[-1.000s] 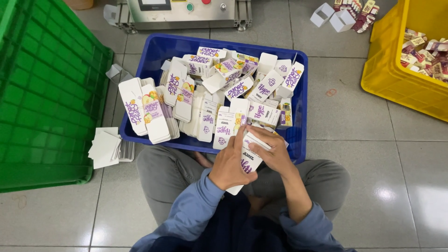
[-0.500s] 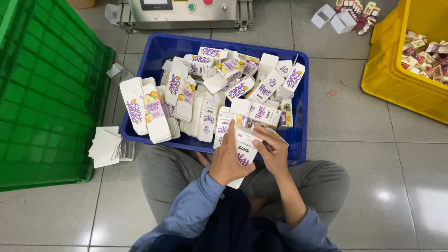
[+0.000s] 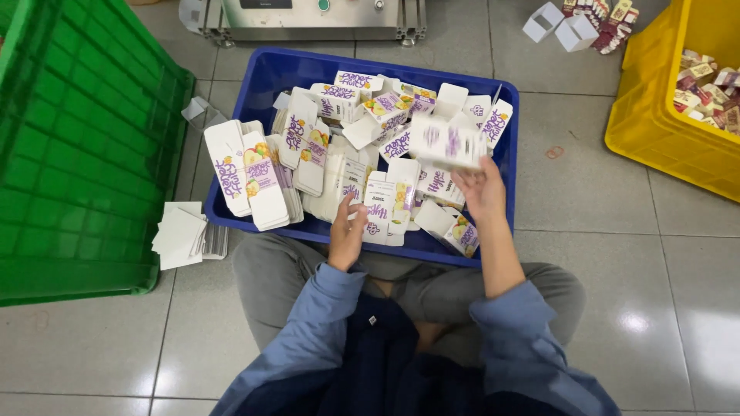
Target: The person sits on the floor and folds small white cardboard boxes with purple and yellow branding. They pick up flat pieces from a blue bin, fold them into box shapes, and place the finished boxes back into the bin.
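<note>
A blue bin in front of my knees is full of white and purple cartons, most of them flat. My right hand is raised over the bin's right side. Its fingertips hold a folded-up white carton, which is blurred. My left hand is lower, at the bin's near edge. Its fingers are apart and rest on a flat carton in the pile. A stack of flat cartons leans against the bin's left wall.
A large green crate lies tipped on the left, with loose white cardboard pieces on the tiled floor beside it. A yellow bin of small packages stands at the right. A metal machine base is behind the blue bin.
Both hands were together on one carton near my lap. They have separated: the right hand has lifted the folded carton up over the bin, and the left hand has dropped onto the pile.
</note>
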